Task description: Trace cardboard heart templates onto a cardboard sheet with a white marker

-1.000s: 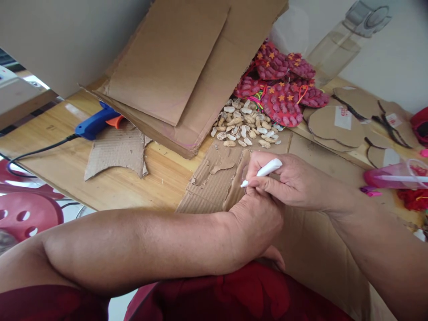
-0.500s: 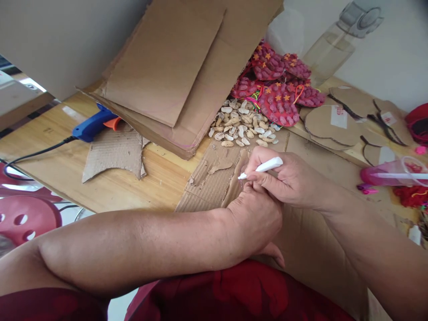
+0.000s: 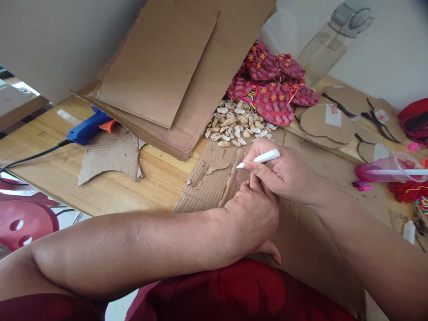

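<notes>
My right hand point(image 3: 284, 174) pinches a white pen point(image 3: 259, 158), its tip down on a flat sheet of brown cardboard point(image 3: 310, 232) that lies across the table and my lap. A faint pink line runs on the cardboard just under the tip. My left hand point(image 3: 252, 218) lies across in front of me and presses down on the cardboard, or on something flat under it; its fingers are mostly hidden beneath the right hand, only the thumb showing near my lap.
A pile of peanut shells point(image 3: 236, 125) lies just beyond the pen. Behind it are red star-dotted hearts point(image 3: 272, 91), cardboard heart cut-outs point(image 3: 326, 125), a leaning stack of cardboard point(image 3: 174, 76), a blue glue gun point(image 3: 83, 129), a plastic bottle point(image 3: 329, 44) and a pink cup point(image 3: 389, 169).
The right hand and pen have slid a little up and to the left along the cardboard, leaving a pink line. The left hand stays pressed in place.
</notes>
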Demonstrator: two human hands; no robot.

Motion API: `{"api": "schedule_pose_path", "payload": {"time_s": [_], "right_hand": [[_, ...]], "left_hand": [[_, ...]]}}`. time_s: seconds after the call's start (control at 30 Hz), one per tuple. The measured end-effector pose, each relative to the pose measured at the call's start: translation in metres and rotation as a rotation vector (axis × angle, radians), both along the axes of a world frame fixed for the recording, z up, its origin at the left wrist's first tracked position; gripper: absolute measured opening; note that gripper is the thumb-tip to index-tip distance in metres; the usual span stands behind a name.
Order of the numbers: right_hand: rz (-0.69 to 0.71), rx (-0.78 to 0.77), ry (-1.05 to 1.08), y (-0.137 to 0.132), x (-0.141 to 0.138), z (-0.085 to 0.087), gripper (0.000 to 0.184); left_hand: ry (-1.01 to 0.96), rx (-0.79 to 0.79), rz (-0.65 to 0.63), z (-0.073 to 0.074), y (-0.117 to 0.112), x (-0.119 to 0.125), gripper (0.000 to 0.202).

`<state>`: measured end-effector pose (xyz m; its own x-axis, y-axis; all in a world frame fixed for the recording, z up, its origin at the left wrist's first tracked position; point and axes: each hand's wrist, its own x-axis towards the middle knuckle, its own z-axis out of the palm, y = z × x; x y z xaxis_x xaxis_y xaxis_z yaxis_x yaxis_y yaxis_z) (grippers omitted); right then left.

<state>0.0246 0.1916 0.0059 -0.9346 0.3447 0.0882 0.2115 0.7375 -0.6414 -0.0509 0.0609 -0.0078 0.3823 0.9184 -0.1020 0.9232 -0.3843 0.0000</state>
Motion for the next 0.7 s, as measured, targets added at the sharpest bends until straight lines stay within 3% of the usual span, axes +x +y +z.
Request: {"api": "schedule_pose_path", "payload": {"time_s": [0.1, 0.33, 0.47, 0.7], "right_hand": [[-0.044, 0.072, 0.007, 0.0, -0.001, 0.001, 0.017], [0.011, 0.012, -0.011, -0.001, -0.003, 0.002, 0.019], [-0.08, 0.072, 0.003, 0.006, 0.0, 0.001, 0.017], [-0.185, 0.138, -0.031, 0.012, 0.006, 0.003, 0.016]], "left_hand": [[0.015, 0.02, 0.002, 0.0, 0.0, -0.001, 0.121], [-0.013, -0.055, -0.021, 0.005, 0.001, -0.003, 0.115], [0.009, 0.011, 0.006, 0.003, 0.002, -0.002, 0.125], [-0.01, -0.047, 0.009, 0.002, 0.005, -0.001, 0.116]]}}
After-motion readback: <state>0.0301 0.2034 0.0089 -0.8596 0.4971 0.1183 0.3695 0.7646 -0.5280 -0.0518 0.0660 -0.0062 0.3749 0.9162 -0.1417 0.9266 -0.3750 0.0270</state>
